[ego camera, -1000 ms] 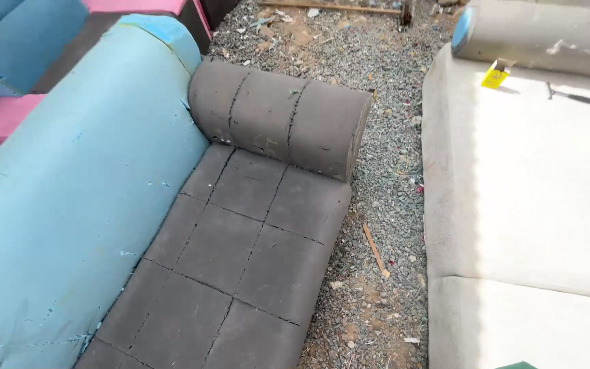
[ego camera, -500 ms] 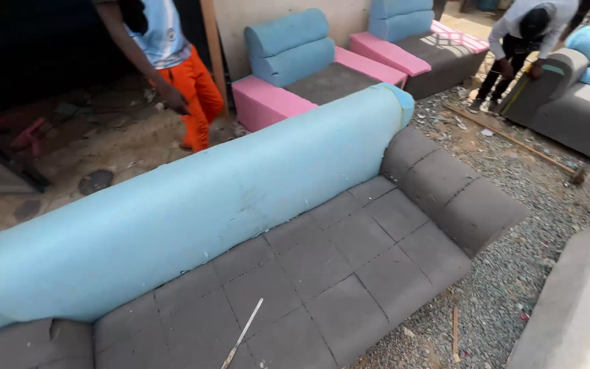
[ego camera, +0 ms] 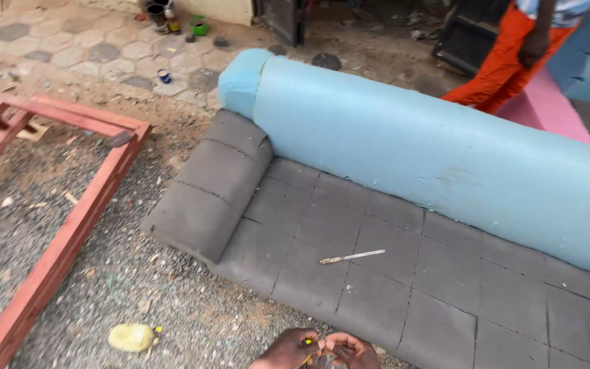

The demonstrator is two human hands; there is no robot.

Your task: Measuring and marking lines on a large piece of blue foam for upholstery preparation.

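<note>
My left hand (ego camera: 287, 350) and my right hand (ego camera: 354, 351) meet at the bottom edge, fingers curled and touching. A small yellow object (ego camera: 306, 343) sits pinched in the left hand's fingers; whether the right hand also grips it is unclear. Just beyond the hands is the front edge of a foam sofa with a grey quilted seat (ego camera: 404, 287), a grey rolled armrest (ego camera: 214, 184) and a light blue backrest (ego camera: 431, 150). A long thin blade with a pale handle (ego camera: 352, 257) lies flat on the seat.
A red wooden frame (ego camera: 69, 232) lies on the gravel at left. A yellow foam scrap (ego camera: 131, 337) is near my left hand. A person in orange trousers (ego camera: 500, 72) stands behind the backrest beside pink foam (ego camera: 548, 106). Small cans (ego camera: 164, 75) stand on the paving.
The view has swung left along the sofa to its other armrest. The red frame and my two hands have come into sight; the far sofas and second person are gone.
</note>
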